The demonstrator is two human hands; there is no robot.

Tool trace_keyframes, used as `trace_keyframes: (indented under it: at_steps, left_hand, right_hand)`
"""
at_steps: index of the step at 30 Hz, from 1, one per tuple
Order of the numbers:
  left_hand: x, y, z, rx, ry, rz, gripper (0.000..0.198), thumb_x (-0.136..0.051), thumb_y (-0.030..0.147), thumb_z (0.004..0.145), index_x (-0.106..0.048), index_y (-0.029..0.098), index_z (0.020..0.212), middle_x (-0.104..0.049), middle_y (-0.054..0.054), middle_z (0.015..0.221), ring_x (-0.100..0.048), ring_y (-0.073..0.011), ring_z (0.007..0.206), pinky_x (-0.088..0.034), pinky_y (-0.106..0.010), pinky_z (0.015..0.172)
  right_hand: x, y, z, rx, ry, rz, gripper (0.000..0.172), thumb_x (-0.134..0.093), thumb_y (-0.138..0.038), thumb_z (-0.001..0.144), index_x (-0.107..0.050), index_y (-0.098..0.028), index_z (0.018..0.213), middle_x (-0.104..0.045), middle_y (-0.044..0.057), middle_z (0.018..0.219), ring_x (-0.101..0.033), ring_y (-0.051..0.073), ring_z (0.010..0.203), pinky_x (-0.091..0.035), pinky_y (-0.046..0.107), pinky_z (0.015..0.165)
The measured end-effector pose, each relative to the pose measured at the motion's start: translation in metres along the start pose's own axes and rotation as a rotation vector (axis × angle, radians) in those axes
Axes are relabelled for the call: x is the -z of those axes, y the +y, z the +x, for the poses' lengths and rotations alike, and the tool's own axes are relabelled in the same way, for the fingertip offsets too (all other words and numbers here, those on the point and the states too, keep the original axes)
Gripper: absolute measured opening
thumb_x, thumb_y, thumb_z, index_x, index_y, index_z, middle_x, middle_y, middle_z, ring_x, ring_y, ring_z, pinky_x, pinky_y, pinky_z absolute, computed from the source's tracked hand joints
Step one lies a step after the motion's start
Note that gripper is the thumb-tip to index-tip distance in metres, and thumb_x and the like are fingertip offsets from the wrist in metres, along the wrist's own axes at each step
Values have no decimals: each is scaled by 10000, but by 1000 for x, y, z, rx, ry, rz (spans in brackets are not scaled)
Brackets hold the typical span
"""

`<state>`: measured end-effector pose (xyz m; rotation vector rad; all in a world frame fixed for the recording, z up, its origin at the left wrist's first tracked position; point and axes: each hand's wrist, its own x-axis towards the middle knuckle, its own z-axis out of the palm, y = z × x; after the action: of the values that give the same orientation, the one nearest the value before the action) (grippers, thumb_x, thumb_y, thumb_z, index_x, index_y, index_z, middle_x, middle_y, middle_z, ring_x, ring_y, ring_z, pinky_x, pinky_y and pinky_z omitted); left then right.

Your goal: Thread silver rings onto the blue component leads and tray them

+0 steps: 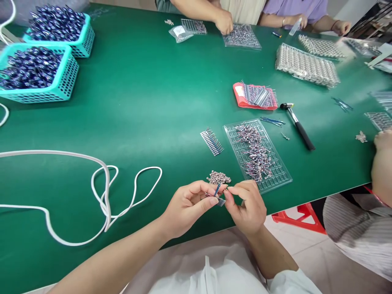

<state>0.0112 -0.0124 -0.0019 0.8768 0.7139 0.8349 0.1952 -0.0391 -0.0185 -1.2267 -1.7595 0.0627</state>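
Note:
My left hand (186,206) pinches a small blue component with thin wire leads (217,190) between thumb and fingers, just above the near edge of the green table (147,106). My right hand (246,206) meets it from the right, fingertips closed on the same part. A little heap of tiny grey pieces (218,178) lies just beyond my fingers. A clear plastic tray (277,175) with a pile of leaded components stands to the right of it. A short comb-like row of components (212,142) lies left of that tray.
A white cord (104,192) loops across the left side. Two teal baskets (65,77) of blue parts stand far left. A red tray (241,100), a small hammer (298,125) and more clear trays (306,65) lie farther off. Other people's hands work at the far edge (224,21) and right edge (382,141).

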Motion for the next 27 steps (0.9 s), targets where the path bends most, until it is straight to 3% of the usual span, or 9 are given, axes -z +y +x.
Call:
trace_keyframes:
  at_steps: [6,19,24,27]
  left_hand:
    - [1,-3,-2,-147,-61,191,88,-662,102,901,-706,178,900,-756,-104,1237,-690,-218,1185,-536,-349,1039]
    - [3,-2,-1,-254,-105,367,84,-641,103,907,-687,173,900,-748,-140,1240,-684,-248,1197,-497,-397,1076]
    - [4,-3,0,-213,-93,328,62,-651,118,909,-682,167,888,-748,-138,1236,-688,-238,1174,-497,-398,1069]
    - [2,-2,1,-115,-49,202,39,-679,168,903,-675,162,865,-769,-129,1173,-707,-236,1117,-558,-369,974]
  right_hand:
    - [-3,-2,-1,-28,33,28,227,-656,-50,850,-609,-213,1001,-656,30,756,-604,170,693,-497,327,621]
    - [-1,-1,0,-20,32,66,246,-652,-43,849,-632,-219,1020,-670,28,765,-613,169,691,-521,327,619]
    - [-2,1,-1,-56,23,101,246,-651,-43,848,-635,-226,1011,-669,22,786,-614,166,718,-526,331,651]
    - [-2,2,-3,-154,-12,225,208,-642,-55,856,-638,-229,970,-652,11,777,-602,155,710,-522,319,651]
